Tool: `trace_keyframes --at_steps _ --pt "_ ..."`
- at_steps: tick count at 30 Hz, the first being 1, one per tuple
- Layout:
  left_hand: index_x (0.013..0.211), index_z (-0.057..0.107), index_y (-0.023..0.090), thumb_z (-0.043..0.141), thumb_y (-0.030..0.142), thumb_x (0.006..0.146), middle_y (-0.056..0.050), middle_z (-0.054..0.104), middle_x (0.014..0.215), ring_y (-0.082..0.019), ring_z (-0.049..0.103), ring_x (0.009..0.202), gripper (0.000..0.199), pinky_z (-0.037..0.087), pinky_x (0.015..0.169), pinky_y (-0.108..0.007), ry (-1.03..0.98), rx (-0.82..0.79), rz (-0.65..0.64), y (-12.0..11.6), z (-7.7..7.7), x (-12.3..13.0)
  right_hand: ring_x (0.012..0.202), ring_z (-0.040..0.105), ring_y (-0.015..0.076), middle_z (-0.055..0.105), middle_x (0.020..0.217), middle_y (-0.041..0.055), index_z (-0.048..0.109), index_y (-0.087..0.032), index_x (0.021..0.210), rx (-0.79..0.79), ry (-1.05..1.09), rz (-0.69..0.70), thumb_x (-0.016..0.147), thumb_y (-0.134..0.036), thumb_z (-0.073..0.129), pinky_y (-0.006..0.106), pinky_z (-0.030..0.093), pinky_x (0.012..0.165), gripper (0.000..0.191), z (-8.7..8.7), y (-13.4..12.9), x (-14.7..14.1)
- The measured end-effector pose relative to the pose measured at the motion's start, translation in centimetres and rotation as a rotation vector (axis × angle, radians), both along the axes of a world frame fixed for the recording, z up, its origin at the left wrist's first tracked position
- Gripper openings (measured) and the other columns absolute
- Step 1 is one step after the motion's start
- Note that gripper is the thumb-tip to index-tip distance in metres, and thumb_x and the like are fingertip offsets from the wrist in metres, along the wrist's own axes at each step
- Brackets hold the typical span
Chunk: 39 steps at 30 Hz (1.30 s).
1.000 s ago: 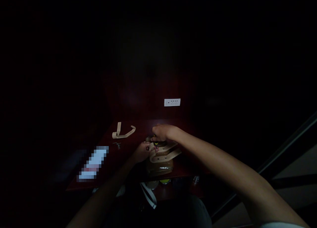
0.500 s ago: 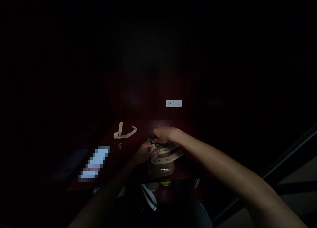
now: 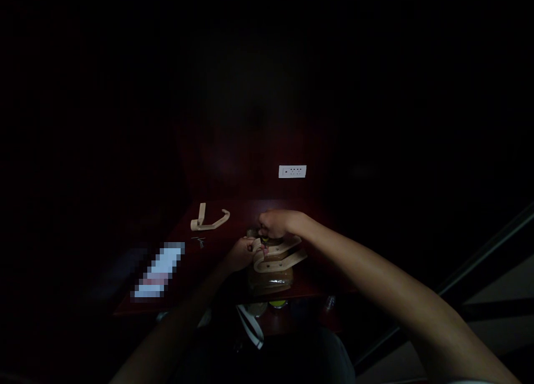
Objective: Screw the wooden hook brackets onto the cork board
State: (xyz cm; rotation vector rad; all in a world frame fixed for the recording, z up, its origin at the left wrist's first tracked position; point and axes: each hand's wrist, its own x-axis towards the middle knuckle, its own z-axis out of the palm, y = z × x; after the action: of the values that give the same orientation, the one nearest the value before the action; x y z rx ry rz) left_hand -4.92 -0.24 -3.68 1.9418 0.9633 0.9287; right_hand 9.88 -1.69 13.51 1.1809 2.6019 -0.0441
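My left hand (image 3: 240, 255) is closed on the curved end of a beige bracket (image 3: 280, 264), a bent strip with holes along its arms. My right hand (image 3: 273, 224) is closed just above and beyond it, its fingers curled around something small that I cannot make out. A bit of yellow shows below those fingers. Under the bracket lies a brown bundle in shiny clear wrapping (image 3: 271, 284), near the table's front edge. A second beige hooked piece (image 3: 211, 226) rests on the table to the left, with several thin screws or nails (image 3: 200, 241) beside it.
A bright pixelated rectangle (image 3: 161, 270) lies on the left of the dark red table (image 3: 133, 306). On the back wall is a white socket plate (image 3: 292, 171). Below the tabletop are a pale strap (image 3: 251, 328) and a round yellow-topped item (image 3: 277, 304). Surroundings are very dark.
The whole view has shifted slightly, so things sit a little higher. My right hand has turned a little at the fingers; my left hand keeps its hold on the bracket.
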Motion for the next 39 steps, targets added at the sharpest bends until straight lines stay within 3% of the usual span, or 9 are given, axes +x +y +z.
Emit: trace_keyframes --at_steps 6,12,18,24,28,30,35,39 --pt "0.072 0.071 0.012 0.067 0.042 0.073 -0.004 0.067 0.071 -0.013 0.057 0.065 0.031 0.044 0.061 -0.021 0.0 0.007 -0.012 0.4 -0.7 -0.2 0.084 0.066 0.0257 0.067 0.104 0.0216 0.066 -0.008 0.1 0.058 0.02 -0.073 0.085 -0.046 0.05 0.028 0.047 0.06 0.044 -0.5 0.6 0.0" --pt "0.071 0.071 0.013 0.069 0.041 0.071 -0.003 0.065 0.07 -0.012 0.055 0.063 0.029 0.042 0.057 -0.02 0.033 0.01 0.015 0.1 -0.1 -0.1 0.086 0.066 0.024 0.064 0.112 0.0176 0.047 -0.012 0.127 -0.059 -0.001 -0.141 0.075 -0.033 0.063 0.027 0.047 0.059 0.059 0.5 -0.4 0.0" --pt "0.07 0.071 0.013 0.068 0.042 0.072 -0.003 0.065 0.068 -0.012 0.054 0.062 0.029 0.041 0.057 -0.02 0.041 0.004 0.028 0.0 0.0 -0.2 0.085 0.065 0.022 0.066 0.105 0.0149 0.055 -0.013 0.116 -0.004 0.094 0.029 0.082 -0.029 0.055 0.025 0.045 0.06 0.037 0.2 -0.8 0.5" --pt "0.071 0.071 0.013 0.068 0.043 0.071 -0.003 0.066 0.068 -0.013 0.055 0.064 0.03 0.042 0.058 -0.021 0.058 -0.001 0.035 0.2 -0.4 -0.3 0.084 0.066 0.0253 0.068 0.099 0.0201 0.067 -0.008 0.099 0.03 0.034 -0.038 0.083 -0.044 0.054 0.027 0.047 0.061 0.041 -0.4 0.6 0.0" --pt "0.075 0.072 0.014 0.068 0.043 0.071 -0.004 0.068 0.074 -0.014 0.057 0.068 0.03 0.044 0.062 -0.022 0.037 0.005 0.024 0.2 -0.3 -0.2 0.087 0.066 0.0282 0.067 0.104 0.0208 0.068 -0.011 0.101 0.079 0.011 -0.098 0.079 -0.052 0.056 0.03 0.048 0.061 0.048 -0.4 0.7 0.2" --pt "0.076 0.072 0.014 0.068 0.043 0.071 -0.005 0.068 0.075 -0.014 0.058 0.068 0.03 0.044 0.062 -0.022 0.024 0.01 0.012 0.1 -0.2 -0.2 0.088 0.065 0.0281 0.067 0.105 0.0188 0.068 -0.013 0.101 0.107 0.012 -0.104 0.078 -0.049 0.059 0.031 0.048 0.063 0.043 -0.5 0.6 0.4" --pt "0.071 0.071 0.014 0.067 0.043 0.072 -0.001 0.064 0.068 -0.012 0.054 0.062 0.03 0.042 0.059 -0.021 0.017 -0.025 0.026 0.0 -0.3 -0.1 0.087 0.064 0.0228 0.069 0.097 0.0086 0.064 -0.021 0.099 0.084 0.077 0.037 0.081 -0.036 0.058 0.027 0.044 0.063 0.024 -0.9 0.3 0.6" --pt "0.061 0.066 0.013 0.067 0.043 0.072 0.0 0.062 0.064 -0.01 0.051 0.058 0.032 0.04 0.055 -0.019 -0.003 -0.023 -0.018 0.1 -0.3 -0.3 0.08 0.064 0.0214 0.068 0.098 0.0079 0.059 -0.019 0.106 -0.027 0.066 0.037 0.076 -0.034 0.062 0.025 0.042 0.055 0.034 -0.6 -0.2 0.3"
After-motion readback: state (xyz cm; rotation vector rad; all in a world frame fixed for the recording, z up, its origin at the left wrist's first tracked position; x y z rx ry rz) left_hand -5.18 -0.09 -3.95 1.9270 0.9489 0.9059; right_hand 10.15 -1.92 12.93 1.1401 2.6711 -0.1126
